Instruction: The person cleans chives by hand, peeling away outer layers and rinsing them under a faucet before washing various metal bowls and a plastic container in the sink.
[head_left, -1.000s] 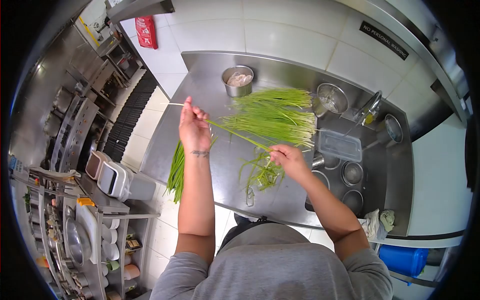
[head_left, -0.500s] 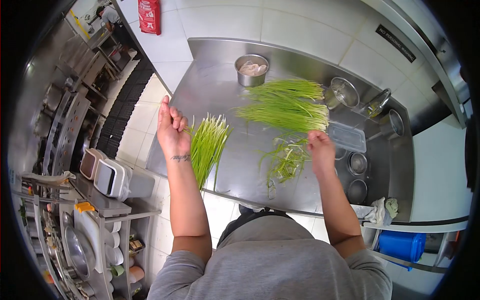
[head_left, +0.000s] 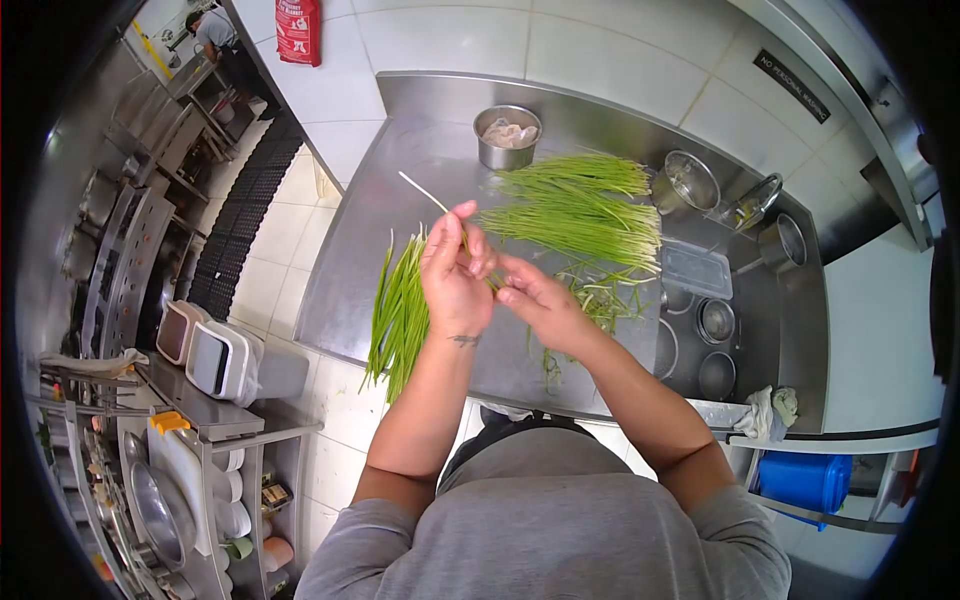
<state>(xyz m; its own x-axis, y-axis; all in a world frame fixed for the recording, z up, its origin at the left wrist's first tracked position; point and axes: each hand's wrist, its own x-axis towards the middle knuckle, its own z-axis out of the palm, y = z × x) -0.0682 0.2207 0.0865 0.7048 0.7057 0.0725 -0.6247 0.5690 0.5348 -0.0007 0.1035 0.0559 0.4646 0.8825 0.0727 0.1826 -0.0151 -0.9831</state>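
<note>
My left hand [head_left: 455, 280] is raised over the steel counter, its fingers closed around a single chive stalk [head_left: 424, 192]. The stalk's white end sticks out up and to the left. At its lower end, my right hand [head_left: 550, 310] pinches the green part, its fingertips close to my left fingers. Partly behind my left wrist lies a bundle of chives [head_left: 395, 325], white ends pointing away from me. Two larger rows of chives [head_left: 575, 222] lie farther back, white ends to the right. Loose, limp trimmings [head_left: 603, 300] lie beyond my right hand.
A round metal tin [head_left: 507, 150] with a plastic bag in it stands at the back. On the right, the sink [head_left: 790, 330] holds pots, bowls and a clear plastic tub [head_left: 697, 270]. Cloths [head_left: 770, 415] hang at its front edge. Another person [head_left: 215, 35] is far left.
My left hand has moved right from above the chive bundle and now has one stalk in it. My right hand has moved left from beside the trimmings to meet it.
</note>
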